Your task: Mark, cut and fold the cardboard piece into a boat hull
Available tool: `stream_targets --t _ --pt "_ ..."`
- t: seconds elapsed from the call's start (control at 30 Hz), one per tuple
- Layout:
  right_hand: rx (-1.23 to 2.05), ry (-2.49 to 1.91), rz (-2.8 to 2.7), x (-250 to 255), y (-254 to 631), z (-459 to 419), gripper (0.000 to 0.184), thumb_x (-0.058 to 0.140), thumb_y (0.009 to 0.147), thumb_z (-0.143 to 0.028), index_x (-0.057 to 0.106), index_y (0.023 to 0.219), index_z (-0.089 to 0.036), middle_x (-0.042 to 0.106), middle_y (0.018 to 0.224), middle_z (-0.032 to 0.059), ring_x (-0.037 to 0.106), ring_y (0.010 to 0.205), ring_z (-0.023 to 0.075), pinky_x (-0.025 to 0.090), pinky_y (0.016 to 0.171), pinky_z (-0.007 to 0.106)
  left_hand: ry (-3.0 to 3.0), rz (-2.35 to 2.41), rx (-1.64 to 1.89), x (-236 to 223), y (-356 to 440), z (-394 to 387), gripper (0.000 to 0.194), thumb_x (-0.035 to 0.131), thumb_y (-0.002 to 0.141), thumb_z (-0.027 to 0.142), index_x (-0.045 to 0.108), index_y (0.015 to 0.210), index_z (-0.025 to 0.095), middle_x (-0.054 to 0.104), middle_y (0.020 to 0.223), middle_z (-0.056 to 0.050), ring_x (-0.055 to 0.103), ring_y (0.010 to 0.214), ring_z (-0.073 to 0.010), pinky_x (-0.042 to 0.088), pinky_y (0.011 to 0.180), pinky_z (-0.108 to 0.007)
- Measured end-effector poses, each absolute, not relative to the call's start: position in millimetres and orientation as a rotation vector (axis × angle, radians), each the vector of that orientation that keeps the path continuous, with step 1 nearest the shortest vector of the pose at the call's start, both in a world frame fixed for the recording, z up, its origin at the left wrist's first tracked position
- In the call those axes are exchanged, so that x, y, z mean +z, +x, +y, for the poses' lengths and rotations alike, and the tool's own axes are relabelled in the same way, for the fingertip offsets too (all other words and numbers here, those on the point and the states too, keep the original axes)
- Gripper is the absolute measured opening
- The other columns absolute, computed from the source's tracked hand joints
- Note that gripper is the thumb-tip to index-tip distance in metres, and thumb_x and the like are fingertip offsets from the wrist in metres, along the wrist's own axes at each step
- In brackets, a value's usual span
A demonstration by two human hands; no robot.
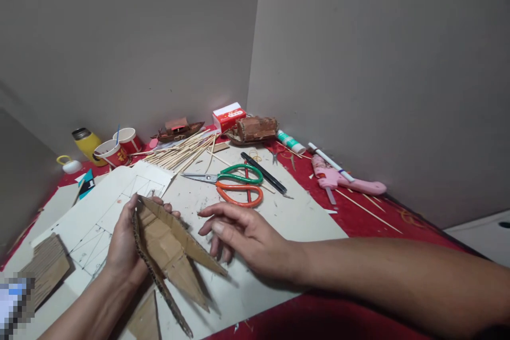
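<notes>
A cardboard boat hull (165, 244) rests in my left hand (126, 241), whose fingers wrap round its far end. The hull's floor and two side walls come apart into separate points at the near end. Just to the right of it is my right hand (237, 231), fingers apart and slightly bent, with nothing in them. Beyond the right hand lie scissors (239, 186) with one green and one orange handle, blades pointing left. Next to them is a black utility knife (263, 172). Under the left forearm, another cardboard piece (146, 316) is partly hidden.
A drawn plan sheet (101, 218) and ridged cardboard (50, 268) lie left. Behind are wooden sticks (183, 151), paper cups (111, 154), a yellow bottle (85, 143), a brown model boat (179, 130) and a covered model boat (255, 131). A pink glue gun (346, 180) lies right.
</notes>
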State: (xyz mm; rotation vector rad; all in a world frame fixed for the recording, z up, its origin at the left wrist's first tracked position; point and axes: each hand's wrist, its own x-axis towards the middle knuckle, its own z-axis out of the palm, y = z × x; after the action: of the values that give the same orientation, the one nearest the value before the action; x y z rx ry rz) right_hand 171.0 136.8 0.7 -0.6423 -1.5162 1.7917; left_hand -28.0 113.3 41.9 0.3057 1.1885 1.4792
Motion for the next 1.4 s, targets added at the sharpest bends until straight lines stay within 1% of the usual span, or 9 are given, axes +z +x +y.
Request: stream_targets --t 0.27,0.53,0.67,0.8,0.97,1.07,1.17,1.27,1.4 --pt "1.476 -0.677 -1.643 -1 181 137 0.028 0.049 0.099 -0.032 0.056 0.122 -0.019 0.064 0.112 0.0098 0.063 0.078 0.0124 0.054 0.065 0.026 0.256 1.164 1.542 36 -32 117 0.034 0.047 0.091 0.037 0.065 0.075 0.014 0.068 0.066 -0.007 0.07 0.063 -0.023 0.058 0.062 -0.036" --pt "1.492 -0.704 -1.726 3 178 136 0.026 0.053 0.095 -0.033 0.059 0.116 -0.018 0.064 0.097 0.0068 0.061 0.07 0.013 0.053 0.064 0.028 0.436 0.928 1.348 30 -32 112 0.042 0.046 0.092 0.048 0.067 0.077 0.015 0.068 0.071 -0.008 0.07 0.068 -0.0239 0.056 0.067 -0.035" --pt "1.556 -0.696 -1.711 6 174 135 0.023 0.06 0.091 -0.034 0.061 0.107 -0.018 0.058 0.081 0.0007 0.053 0.065 0.011 0.045 0.056 0.024 0.599 0.893 1.188 30 -23 104 0.039 0.051 0.09 0.046 0.07 0.083 0.013 0.071 0.087 -0.01 0.07 0.071 -0.0234 0.055 0.07 -0.035" --pt "1.599 -0.763 -1.737 9 169 136 0.022 0.069 0.082 -0.03 0.062 0.098 -0.017 0.047 0.071 -0.0044 0.044 0.061 0.0094 0.037 0.052 0.021 0.708 0.947 1.137 26 -11 95 0.035 0.06 0.086 0.045 0.071 0.091 0.012 0.073 0.094 -0.01 0.069 0.09 -0.0276 0.052 0.085 -0.036" --pt "1.747 -0.805 -1.766 11 165 135 0.011 0.062 0.079 -0.026 0.059 0.079 -0.015 0.038 0.062 -0.0066 0.034 0.056 0.0088 0.027 0.048 0.022 0.875 0.938 1.1 19 -1 83 0.033 0.052 0.094 0.043 0.063 0.114 0.019 0.071 0.115 -0.007 0.062 0.114 -0.0288 0.041 0.102 -0.04" --pt "1.692 -0.74 -1.879 11 165 133 0.01 0.054 0.082 -0.022 0.061 0.081 -0.014 0.042 0.066 -0.0046 0.036 0.059 0.0101 0.03 0.053 0.024 1.041 1.0 0.981 19 -1 79 0.05 0.046 0.097 0.049 0.046 0.142 0.027 0.064 0.133 -0.005 0.052 0.13 -0.0273 0.03 0.113 -0.041" --pt "1.574 -0.764 -2.014 9 166 133 0.012 0.051 0.084 -0.022 0.059 0.08 -0.015 0.047 0.068 -0.0026 0.041 0.062 0.0119 0.034 0.056 0.025 1.212 1.135 0.9 22 -4 78 0.055 0.043 0.098 0.052 0.042 0.147 0.027 0.055 0.145 -0.004 0.04 0.141 -0.0246 0.019 0.119 -0.036" --pt "1.417 -0.791 -2.049 8 168 136 0.012 0.048 0.087 -0.022 0.056 0.082 -0.015 0.055 0.074 0.0005 0.048 0.066 0.014 0.038 0.06 0.026 1.12 1.19 0.992 25 -6 77 0.053 0.043 0.097 0.054 0.049 0.141 0.025 0.059 0.14 -0.007 0.047 0.135 -0.0261 0.032 0.113 -0.038" --pt "1.296 -0.804 -2.038 9 171 140 0.012 0.045 0.089 -0.021 0.054 0.082 -0.017 0.059 0.078 0.0029 0.054 0.071 0.0161 0.041 0.065 0.028 0.952 1.298 1.077 30 -2 71 0.044 0.062 0.091 0.045 0.06 0.128 0.021 0.072 0.119 -0.009 0.064 0.113 -0.0267 0.048 0.095 -0.036"
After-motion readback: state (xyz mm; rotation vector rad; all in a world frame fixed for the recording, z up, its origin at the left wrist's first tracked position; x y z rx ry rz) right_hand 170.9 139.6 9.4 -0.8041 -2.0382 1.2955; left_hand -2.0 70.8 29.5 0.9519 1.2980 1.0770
